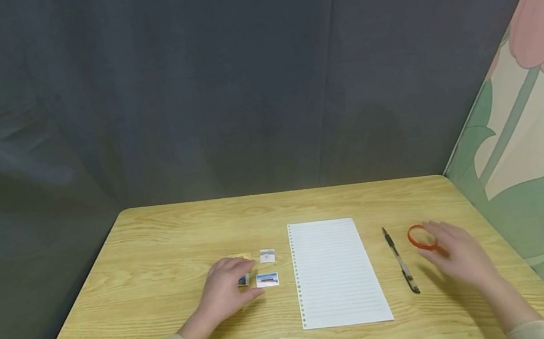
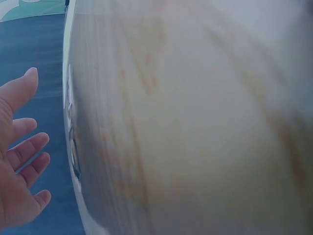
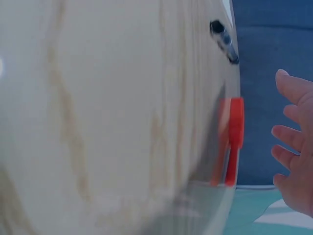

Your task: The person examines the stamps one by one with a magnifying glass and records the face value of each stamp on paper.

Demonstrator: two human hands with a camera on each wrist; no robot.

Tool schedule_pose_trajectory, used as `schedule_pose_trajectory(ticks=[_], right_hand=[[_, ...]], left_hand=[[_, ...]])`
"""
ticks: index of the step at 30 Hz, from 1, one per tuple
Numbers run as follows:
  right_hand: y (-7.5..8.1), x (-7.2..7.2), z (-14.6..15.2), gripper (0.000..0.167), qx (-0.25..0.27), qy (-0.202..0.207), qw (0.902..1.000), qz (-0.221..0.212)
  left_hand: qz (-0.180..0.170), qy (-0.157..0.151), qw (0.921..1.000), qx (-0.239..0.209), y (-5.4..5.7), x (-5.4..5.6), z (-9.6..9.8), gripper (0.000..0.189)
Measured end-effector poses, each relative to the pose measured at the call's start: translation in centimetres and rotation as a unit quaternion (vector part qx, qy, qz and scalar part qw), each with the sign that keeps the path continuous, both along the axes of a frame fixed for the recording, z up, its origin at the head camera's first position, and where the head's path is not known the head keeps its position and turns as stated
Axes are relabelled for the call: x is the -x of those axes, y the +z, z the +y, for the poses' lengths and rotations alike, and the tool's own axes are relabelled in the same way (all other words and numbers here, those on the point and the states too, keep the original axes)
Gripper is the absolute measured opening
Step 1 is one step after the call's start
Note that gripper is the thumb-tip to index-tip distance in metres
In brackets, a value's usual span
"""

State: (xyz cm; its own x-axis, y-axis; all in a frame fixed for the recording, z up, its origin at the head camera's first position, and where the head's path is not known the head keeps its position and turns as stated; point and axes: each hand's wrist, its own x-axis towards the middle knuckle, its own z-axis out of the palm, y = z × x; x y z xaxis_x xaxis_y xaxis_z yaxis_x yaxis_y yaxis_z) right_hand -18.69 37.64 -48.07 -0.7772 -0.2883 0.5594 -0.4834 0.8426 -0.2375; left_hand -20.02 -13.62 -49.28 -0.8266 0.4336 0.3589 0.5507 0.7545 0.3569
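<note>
My left hand (image 1: pixel 224 290) hovers over the left of the table, fingers spread and loosely bent, holding nothing. Under and beside its fingertips lie several small stamp-like pictures, among them one with a blue scene (image 1: pixel 267 280) and a pale one (image 1: pixel 267 256); others are partly hidden by the hand. On the right, my right hand (image 1: pixel 461 255) is above a red magnifying glass (image 1: pixel 410 240), overlapping its handle in the head view. The right wrist view shows relaxed, empty fingers (image 3: pixel 286 134) apart from the magnifying glass (image 3: pixel 235 122).
A lined sheet of paper (image 1: pixel 338 272) with punched holes along its left edge lies mid-table. Between it and the magnifying glass is a black pen (image 1: pixel 399 259). The wooden table (image 1: pixel 195 224) meets a dark curtain (image 1: pixel 235 79) behind and a flower-patterned wall (image 1: pixel 533 150) at right.
</note>
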Motion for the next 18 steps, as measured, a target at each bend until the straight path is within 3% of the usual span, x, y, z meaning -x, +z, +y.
schedule_pose_trajectory(ticks=[9,18], right_hand=[[-1.1,-0.4,2.1,0.058,0.032,-0.045,0.9971,-0.053],[-1.5,-1.2,3.7,0.062,0.059,-0.087,0.9864,-0.127]], left_hand=[[-0.026,0.002,0.9994,-0.025,-0.3,0.5,0.4,0.056],[-0.031,-0.001,0.9995,-0.011,-0.4,0.7,0.3,0.054]])
